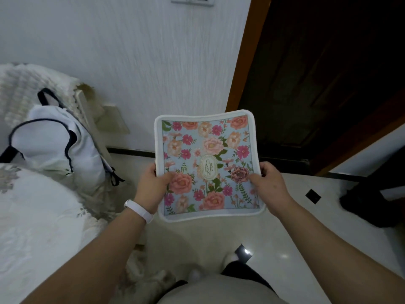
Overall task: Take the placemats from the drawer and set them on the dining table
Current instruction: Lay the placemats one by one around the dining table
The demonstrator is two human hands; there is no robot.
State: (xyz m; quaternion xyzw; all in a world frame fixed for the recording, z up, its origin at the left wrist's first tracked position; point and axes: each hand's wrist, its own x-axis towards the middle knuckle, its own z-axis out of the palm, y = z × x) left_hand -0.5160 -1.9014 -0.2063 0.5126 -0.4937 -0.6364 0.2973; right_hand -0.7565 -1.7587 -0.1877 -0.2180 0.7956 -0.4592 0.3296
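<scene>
Head view shows you holding the floral placemat (208, 163) flat in the air above the tiled floor (295, 216), your left hand (153, 183) pinching its left edge and your right hand (268, 183) pinching its right edge, thumbs on top.

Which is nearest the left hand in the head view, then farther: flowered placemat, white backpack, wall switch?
1. Flowered square cloth placemat, pinched by the left hand.
2. White dark-trimmed fabric backpack, on the left.
3. White plastic wall switch, high on the wall.
</scene>
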